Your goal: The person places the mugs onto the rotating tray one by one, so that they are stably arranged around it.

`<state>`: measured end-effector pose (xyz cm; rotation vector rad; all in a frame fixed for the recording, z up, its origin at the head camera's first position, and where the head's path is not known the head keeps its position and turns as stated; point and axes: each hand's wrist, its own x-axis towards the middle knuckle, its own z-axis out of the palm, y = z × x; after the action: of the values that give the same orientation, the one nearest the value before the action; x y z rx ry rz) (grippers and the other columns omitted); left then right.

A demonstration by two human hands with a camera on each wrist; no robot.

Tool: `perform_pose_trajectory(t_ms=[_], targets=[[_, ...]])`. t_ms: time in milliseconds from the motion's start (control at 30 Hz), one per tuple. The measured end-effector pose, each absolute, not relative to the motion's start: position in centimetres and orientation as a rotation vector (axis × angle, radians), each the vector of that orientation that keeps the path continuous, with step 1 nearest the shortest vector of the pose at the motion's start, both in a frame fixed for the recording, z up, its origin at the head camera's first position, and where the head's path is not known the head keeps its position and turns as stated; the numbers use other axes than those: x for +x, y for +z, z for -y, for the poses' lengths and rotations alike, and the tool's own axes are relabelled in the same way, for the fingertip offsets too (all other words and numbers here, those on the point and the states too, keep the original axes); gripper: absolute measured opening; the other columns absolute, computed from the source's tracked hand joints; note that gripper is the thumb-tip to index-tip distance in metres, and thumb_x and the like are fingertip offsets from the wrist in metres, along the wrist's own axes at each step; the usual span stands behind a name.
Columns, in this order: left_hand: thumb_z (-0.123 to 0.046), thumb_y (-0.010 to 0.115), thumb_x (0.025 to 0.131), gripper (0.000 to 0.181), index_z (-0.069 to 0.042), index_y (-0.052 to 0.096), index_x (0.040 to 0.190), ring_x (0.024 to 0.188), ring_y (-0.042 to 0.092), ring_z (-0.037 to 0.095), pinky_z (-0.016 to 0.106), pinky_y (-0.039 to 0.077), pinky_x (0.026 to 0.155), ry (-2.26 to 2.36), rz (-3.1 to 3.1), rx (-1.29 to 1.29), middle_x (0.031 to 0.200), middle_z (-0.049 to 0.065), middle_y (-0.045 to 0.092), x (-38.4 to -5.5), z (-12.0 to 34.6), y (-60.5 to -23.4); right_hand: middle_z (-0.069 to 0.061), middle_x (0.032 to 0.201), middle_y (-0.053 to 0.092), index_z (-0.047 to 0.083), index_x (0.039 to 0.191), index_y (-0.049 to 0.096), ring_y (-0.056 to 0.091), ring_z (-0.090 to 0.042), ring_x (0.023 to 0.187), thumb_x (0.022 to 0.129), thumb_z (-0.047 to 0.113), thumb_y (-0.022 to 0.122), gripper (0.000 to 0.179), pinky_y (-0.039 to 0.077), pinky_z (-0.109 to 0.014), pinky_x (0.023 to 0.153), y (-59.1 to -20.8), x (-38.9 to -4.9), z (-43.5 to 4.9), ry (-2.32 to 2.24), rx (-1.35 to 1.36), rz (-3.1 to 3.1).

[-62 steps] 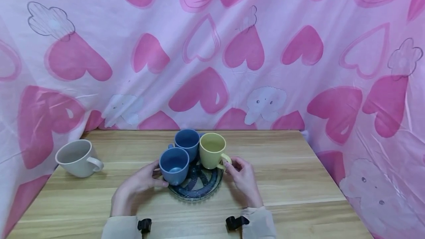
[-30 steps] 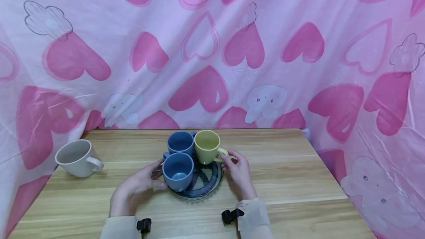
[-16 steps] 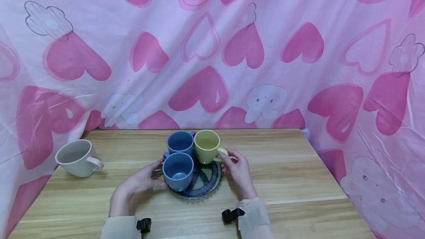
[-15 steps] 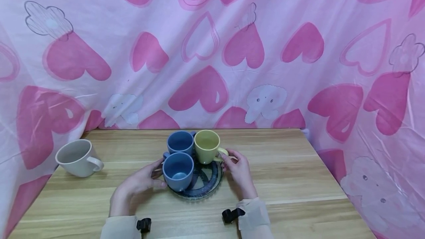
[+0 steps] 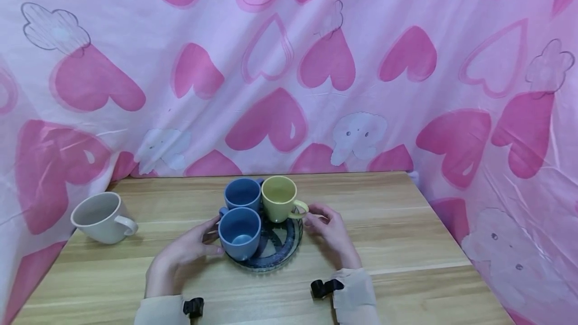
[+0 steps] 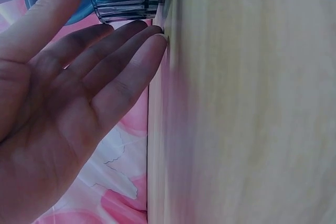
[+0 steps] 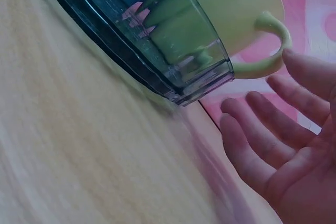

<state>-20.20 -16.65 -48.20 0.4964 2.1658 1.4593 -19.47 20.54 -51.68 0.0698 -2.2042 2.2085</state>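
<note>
A round glass tray (image 5: 285, 254) with a dark pattern bears a light-blue mug (image 5: 239, 237), a darker blue mug (image 5: 242, 195) behind it and a yellow mug (image 5: 276, 207) at the back right. My left hand (image 5: 185, 250) lies at the tray's left side, by the front blue mug. Its fingers (image 6: 126, 90) are extended, fingertips right at the glass rim. My right hand (image 5: 333, 232) is beside the yellow mug's handle, holding nothing. In the right wrist view its fingers (image 7: 244, 135) are loosely bent, with the thumb tip right at the handle (image 7: 286, 43).
A light grey mug (image 5: 101, 222) stands alone at the left of the wooden table (image 5: 388, 245), its handle facing right. A pink heart-print cloth (image 5: 271, 119) hangs behind the table and along both sides.
The yellow and both blue mugs have shifted round counterclockwise on the tray since the earliest frame. My right hand has let go of the yellow mug's handle and drawn slightly right.
</note>
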Motion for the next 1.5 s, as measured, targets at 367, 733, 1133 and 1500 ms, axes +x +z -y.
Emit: perform_pose_trajectory(t_ms=[367,733,1133,1500], targets=[[-0.014,0.077,0.083,0.092,0.005,0.019,0.153,0.136,0.034,0.044,0.055,0.031,0.109,1.445,-2.192,0.465,0.151,0.028,0.032,-20.1,16.7,-48.0,-0.030,0.125,0.056,-0.013,0.129,0.051,0.062,-0.039,0.105,0.092,0.000,0.064,0.041,0.055,-0.041,0.088,-52.5,-19.6,-20.7,2.350,0.097,2.182],[-0.017,0.076,0.084,0.089,0.004,0.023,0.152,0.136,0.036,0.043,0.056,0.031,0.109,1.447,-2.205,0.447,0.149,0.027,0.036,-19.9,16.7,-48.0,-0.028,0.120,0.060,-0.011,0.126,0.055,0.061,-0.037,0.108,0.088,0.003,0.069,0.043,0.055,-0.035,0.088,-52.9,-19.4,-20.4,2.299,0.126,2.245],[-0.030,0.063,0.096,0.066,0.001,0.035,0.148,0.128,0.045,0.040,0.051,0.045,0.099,1.377,-2.430,0.260,0.139,0.025,0.049,-19.6,17.7,-47.7,-0.028,0.118,0.061,-0.012,0.124,0.056,0.064,-0.027,0.102,0.087,-0.001,0.069,0.040,0.054,-0.028,0.086,-52.8,-19.4,-19.7,2.176,0.108,2.332],[-0.030,0.051,0.103,0.059,0.003,0.032,0.149,0.122,0.049,0.040,0.049,0.050,0.093,1.380,-2.568,0.186,0.138,0.028,0.048,-19.4,19.4,-46.8,-0.029,0.119,0.060,-0.012,0.126,0.056,0.063,-0.025,0.102,0.089,-0.002,0.067,0.040,0.054,-0.027,0.083,-52.8,-19.3,-19.7,2.165,0.082,2.355]])
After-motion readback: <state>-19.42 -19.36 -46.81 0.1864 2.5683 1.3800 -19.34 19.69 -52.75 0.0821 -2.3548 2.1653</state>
